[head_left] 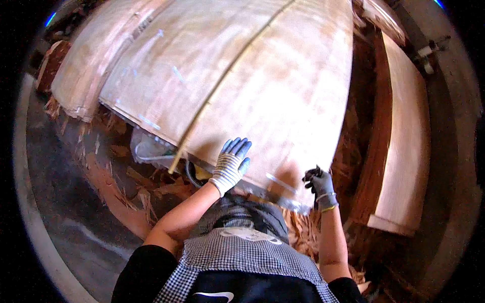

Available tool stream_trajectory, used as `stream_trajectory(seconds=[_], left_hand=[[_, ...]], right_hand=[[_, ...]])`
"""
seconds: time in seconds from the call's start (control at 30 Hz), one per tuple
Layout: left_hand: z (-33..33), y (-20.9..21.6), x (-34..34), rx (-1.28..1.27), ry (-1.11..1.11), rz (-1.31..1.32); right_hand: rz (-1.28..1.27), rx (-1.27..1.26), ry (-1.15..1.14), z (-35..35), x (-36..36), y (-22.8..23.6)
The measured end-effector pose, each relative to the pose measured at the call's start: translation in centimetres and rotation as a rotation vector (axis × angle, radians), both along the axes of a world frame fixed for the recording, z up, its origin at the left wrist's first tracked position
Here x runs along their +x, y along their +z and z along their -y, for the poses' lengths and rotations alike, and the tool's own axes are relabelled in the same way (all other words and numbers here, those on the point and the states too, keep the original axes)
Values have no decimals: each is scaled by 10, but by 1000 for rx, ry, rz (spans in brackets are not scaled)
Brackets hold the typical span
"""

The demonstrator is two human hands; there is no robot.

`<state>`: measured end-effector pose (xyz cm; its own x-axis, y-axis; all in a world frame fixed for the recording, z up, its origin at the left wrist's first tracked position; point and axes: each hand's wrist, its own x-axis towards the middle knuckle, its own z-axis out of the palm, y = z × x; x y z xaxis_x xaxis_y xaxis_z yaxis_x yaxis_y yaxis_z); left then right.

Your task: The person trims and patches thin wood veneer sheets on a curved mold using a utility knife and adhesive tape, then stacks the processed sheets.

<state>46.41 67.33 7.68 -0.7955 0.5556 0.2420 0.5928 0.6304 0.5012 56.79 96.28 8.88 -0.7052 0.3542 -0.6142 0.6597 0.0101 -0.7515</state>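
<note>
A broad, pale wood veneer sheet (283,96) lies in front of me. My left hand (231,161), in a striped glove with grey-blue coated fingers, rests on its near edge, the fingers stretched out and pointing away. A long thin yellowish stick (208,101) runs across the sheet, left of that hand, its near end jutting past the edge. My right hand (319,188), in a dark-coated glove, is at the sheet's near right corner with its fingers curled. Something small and dark may be between them; I cannot make it out.
To the right stands a stack of veneer (404,146) with a reddish-brown side. Another pale stack (88,76) lies at the left. Torn wood strips (146,194) litter the floor under the near edge. A clear plastic bag (151,149) sits beneath the sheet's left part.
</note>
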Motion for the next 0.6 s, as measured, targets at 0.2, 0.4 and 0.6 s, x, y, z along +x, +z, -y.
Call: stream_trajectory(seconds=[0.2, 0.4, 0.6], left_hand=[[112, -6, -112, -9, 137, -81], [174, -28, -226, -97, 145, -137], [162, -45, -351, -40, 188, -245]], right_hand=[[-58, -11, 52, 95, -88, 0], [-43, 95, 99, 160, -209, 7], [-190, 113, 182, 195, -384, 17]])
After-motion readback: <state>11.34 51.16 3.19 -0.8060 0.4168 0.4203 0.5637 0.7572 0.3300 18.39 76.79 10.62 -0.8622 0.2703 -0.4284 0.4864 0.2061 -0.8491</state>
